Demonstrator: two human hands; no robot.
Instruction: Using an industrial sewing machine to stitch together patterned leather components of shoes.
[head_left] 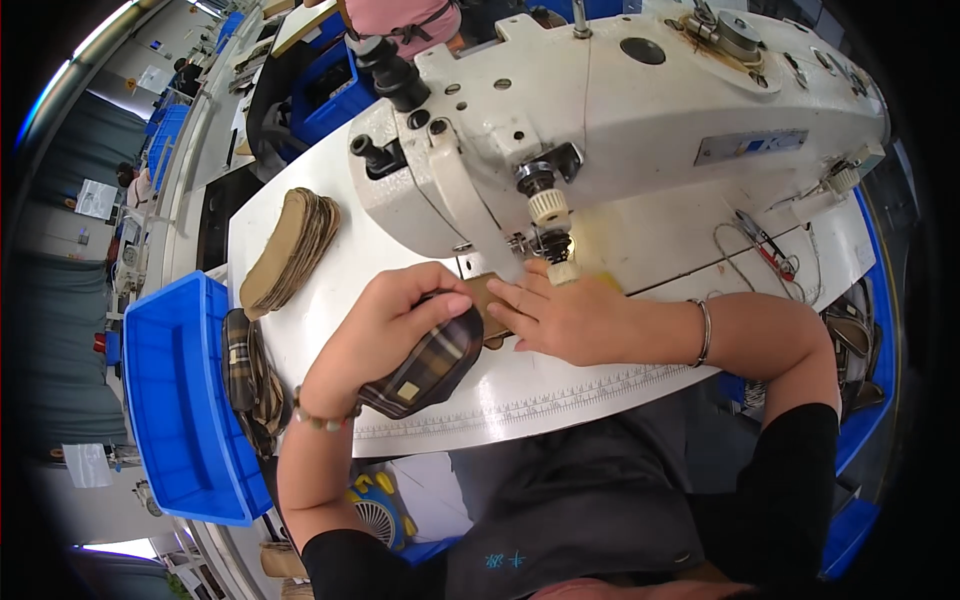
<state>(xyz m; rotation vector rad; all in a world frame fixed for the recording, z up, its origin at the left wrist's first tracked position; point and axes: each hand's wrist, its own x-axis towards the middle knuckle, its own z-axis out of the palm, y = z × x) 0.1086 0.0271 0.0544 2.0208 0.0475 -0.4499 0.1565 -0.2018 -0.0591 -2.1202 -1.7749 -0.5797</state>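
Note:
My left hand point(405, 310) grips a brown-and-dark plaid fabric piece point(418, 376) with a small cream tab, its fingers closed on the upper edge. My right hand point(555, 315) lies with fingers stretched out on a tan piece point(486, 298) beside the plaid one, just below the presser area of a white sewing machine point(620, 120). The needle area is partly hidden behind the machine's fittings and my fingers. Both hands rest close together on the white worktable point(510, 400), above its printed ruler strip.
A stack of tan cut pieces point(288, 250) sits left. A blue bin point(185, 400) and folded plaid pieces point(245, 375) are at the left edge. Scissors point(775, 255) lie right, near a filled bin point(855, 350). A small fan point(378, 520) is below. A person in pink point(400, 15) is behind.

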